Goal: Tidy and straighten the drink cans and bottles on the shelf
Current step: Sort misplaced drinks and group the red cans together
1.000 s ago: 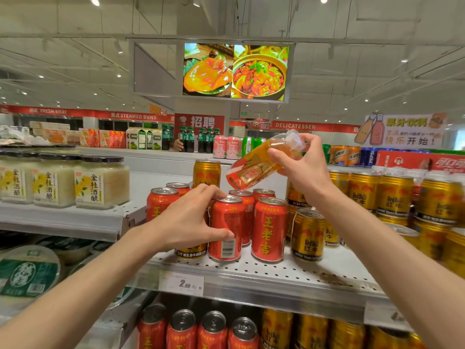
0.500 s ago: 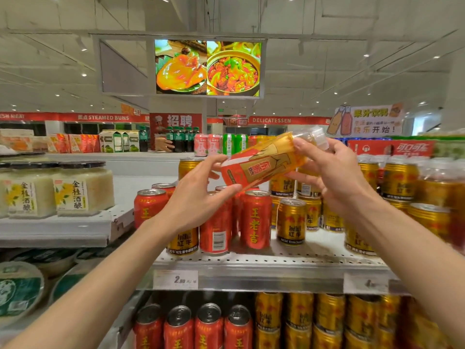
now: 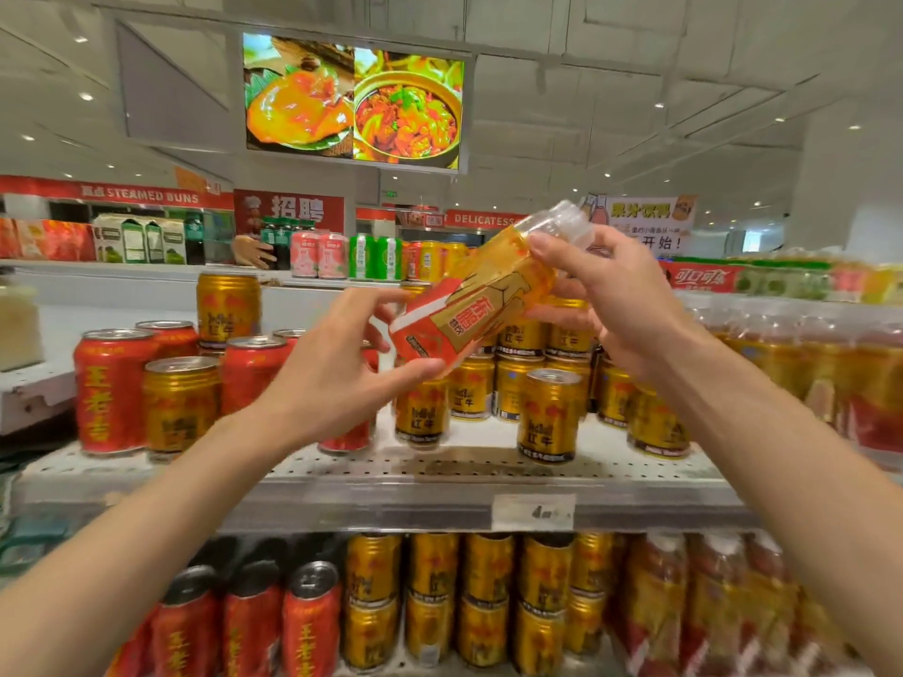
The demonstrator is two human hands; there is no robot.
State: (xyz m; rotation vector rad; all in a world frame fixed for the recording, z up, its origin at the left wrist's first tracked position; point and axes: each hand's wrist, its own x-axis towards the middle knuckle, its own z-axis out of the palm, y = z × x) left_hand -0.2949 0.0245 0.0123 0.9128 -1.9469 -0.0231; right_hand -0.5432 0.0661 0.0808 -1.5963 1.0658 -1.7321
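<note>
Above a perforated supermarket shelf (image 3: 469, 473) of red cans (image 3: 110, 390) and gold cans (image 3: 549, 415), a person holds an orange drink bottle (image 3: 471, 305) tilted in mid-air with 2 hands: the right hand (image 3: 606, 300) grips its neck below the clear cap, the left hand (image 3: 337, 373) closes around its red-labelled base
</note>
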